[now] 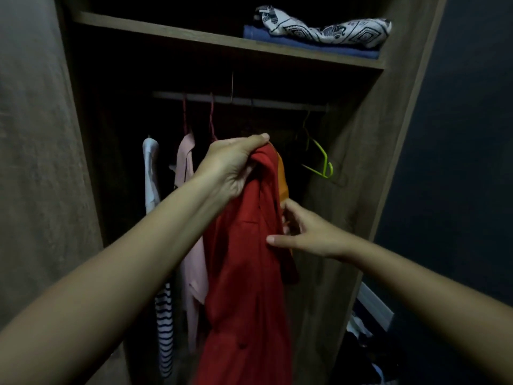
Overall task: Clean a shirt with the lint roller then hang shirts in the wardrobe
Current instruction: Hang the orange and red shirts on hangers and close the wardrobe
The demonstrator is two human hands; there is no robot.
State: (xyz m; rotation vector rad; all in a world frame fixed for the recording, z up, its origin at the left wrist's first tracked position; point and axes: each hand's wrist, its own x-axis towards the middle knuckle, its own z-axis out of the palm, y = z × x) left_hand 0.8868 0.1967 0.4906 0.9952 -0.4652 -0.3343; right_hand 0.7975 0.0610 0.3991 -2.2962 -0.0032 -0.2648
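A red shirt (247,273) with an orange part near its top hangs down in front of the open wardrobe. My left hand (233,168) grips the shirt's top, below the hanging rail (241,100). My right hand (305,232) pinches the shirt's right edge lower down, thumb in front and fingers behind the cloth. The hanger inside the red shirt, if any, is hidden. No lint roller is in view.
A white shirt (151,173), a pink shirt (188,218) and a striped garment (165,329) hang at the left. An empty green hanger (322,162) hangs at the right. Folded clothes (319,31) lie on the upper shelf (194,37). The wardrobe's side panel (361,162) stands at the right.
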